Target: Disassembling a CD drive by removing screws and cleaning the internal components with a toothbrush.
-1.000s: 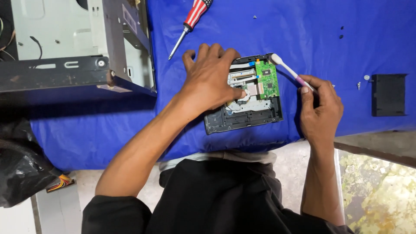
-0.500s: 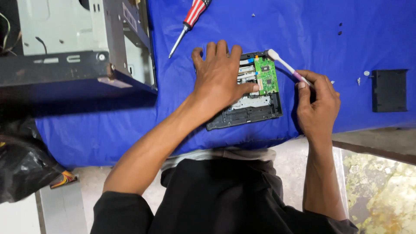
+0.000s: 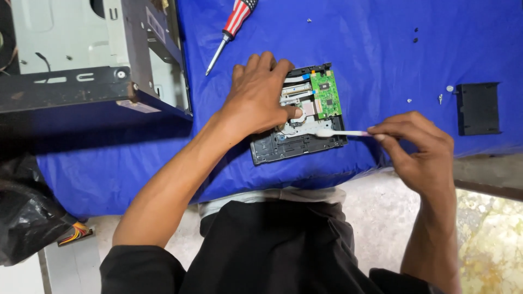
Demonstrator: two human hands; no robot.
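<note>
the left hand (image 3: 260,98) lies flat, palm down, on the opened black optical drive with a green circuit board (image 3: 305,111), fingers spread over its far-left part and the thumb pressed onto the silvery mechanism in its middle; it grips nothing, it only pins the drive down. the drive sits on the blue cloth-covered counter (image 3: 359,49), close to the counter's near edge and about midway along it, turned slightly askew to that edge.

the right hand (image 3: 417,147) is clenched in a pinch on a thin white cotton swab with a pinkish stem (image 3: 340,133), thumb and forefinger closed on the stem's right end. the swab lies nearly level, and its white tip touches the drive's inner mechanism just below the green board (right beside the left thumb). the hand itself hovers past the drive's right side, over the near edge of the counter.

a screwdriver with a red, white and blue striped handle (image 3: 231,30) lies toward the far edge, beyond the left hand and apart from it. a grey metal computer case (image 3: 92,54) fills the far-left corner. a small flat black plastic panel (image 3: 478,108) rests near the right edge, with a few tiny loose screws (image 3: 441,97) just to its left. off the counter, at the left, a black plastic bag (image 3: 27,218) sits with a bundle of coloured wires beside it
</note>
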